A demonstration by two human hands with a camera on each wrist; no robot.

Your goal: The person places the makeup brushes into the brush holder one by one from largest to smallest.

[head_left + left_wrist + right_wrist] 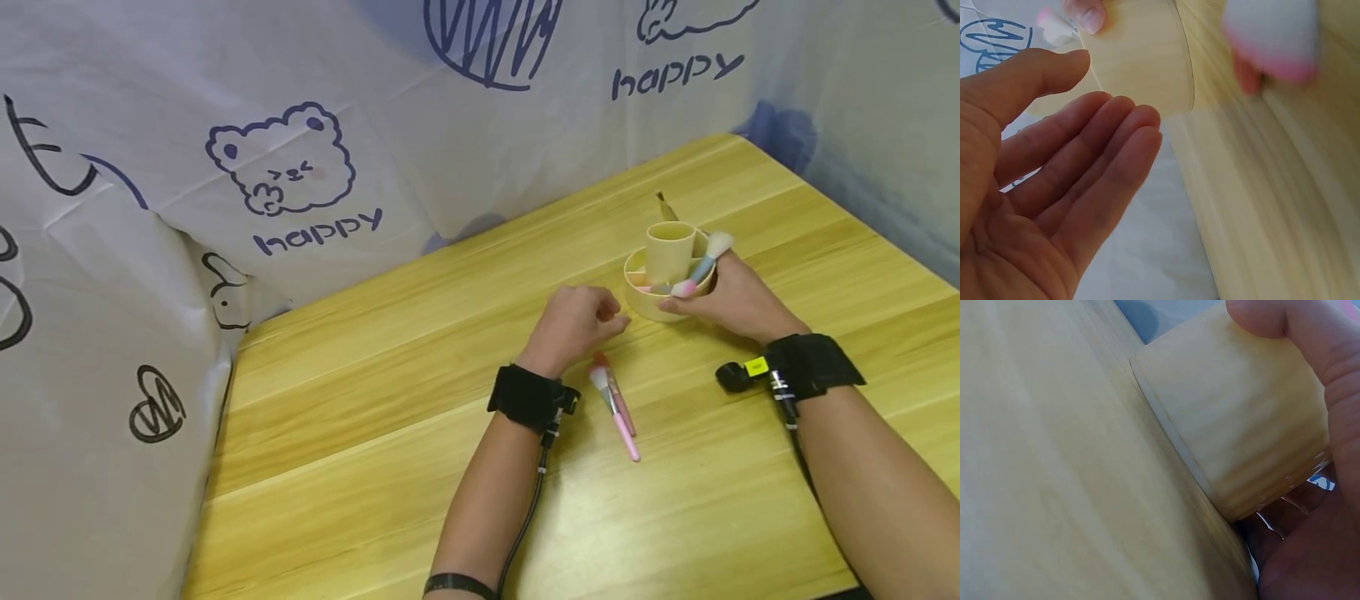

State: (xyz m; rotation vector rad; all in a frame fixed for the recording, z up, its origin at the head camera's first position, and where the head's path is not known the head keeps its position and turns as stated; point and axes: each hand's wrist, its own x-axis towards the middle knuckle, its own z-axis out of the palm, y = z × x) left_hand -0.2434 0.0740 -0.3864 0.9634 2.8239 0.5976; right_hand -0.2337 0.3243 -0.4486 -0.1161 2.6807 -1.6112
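A cream round brush holder point(651, 307) with a taller central cup stands on the table. My right hand point(738, 293) grips its outer wall, thumb at the near rim and fingers round the far side; the right wrist view shows the holder's side point(1229, 406) in that grasp. Inside it lean a blue-handled makeup brush point(703, 267), a pink-and-white-tipped brush point(684, 288) and a brown-tipped brush point(666, 208). Just left of the holder, my left hand point(572, 323) hovers with fingers loosely bent, palm bare in the left wrist view. Below it lie a pink-handled brush point(626, 435) and a reddish brush point(618, 396).
The wood-grain table point(337, 450) extends left and towards me. White cloth point(405, 133) with blue drawings hangs behind its back edge and down the left side. Both wrists wear black straps with cables, and the right cable point(806, 475) runs along the forearm.
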